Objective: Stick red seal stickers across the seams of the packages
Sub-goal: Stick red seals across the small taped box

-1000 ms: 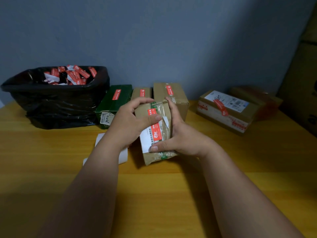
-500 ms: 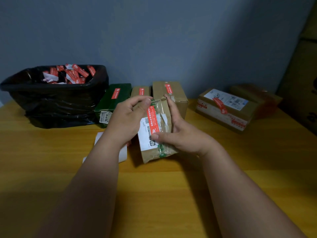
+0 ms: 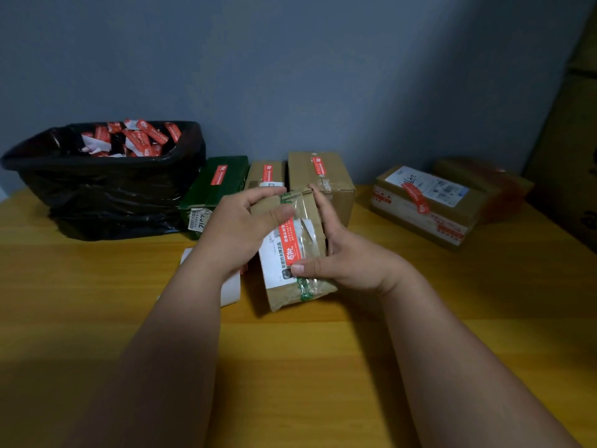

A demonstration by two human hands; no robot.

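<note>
Both hands [image 3: 237,231] [image 3: 342,257] grip the small brown taped cardboard package [image 3: 292,250], thumbs pressing its red seal sticker [image 3: 289,242]; it looks light, stiff, best held by its edges.

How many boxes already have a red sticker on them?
5: the brown package in the hands, green box, small box and tall box behind it, labelled box at right. The blurry far-right box is unclear.

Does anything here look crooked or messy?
The red seal sticker on the labelled box at right runs diagonally, unlike the straighter ones on other packages. The black-lined bin brims with peeled backings.
</note>
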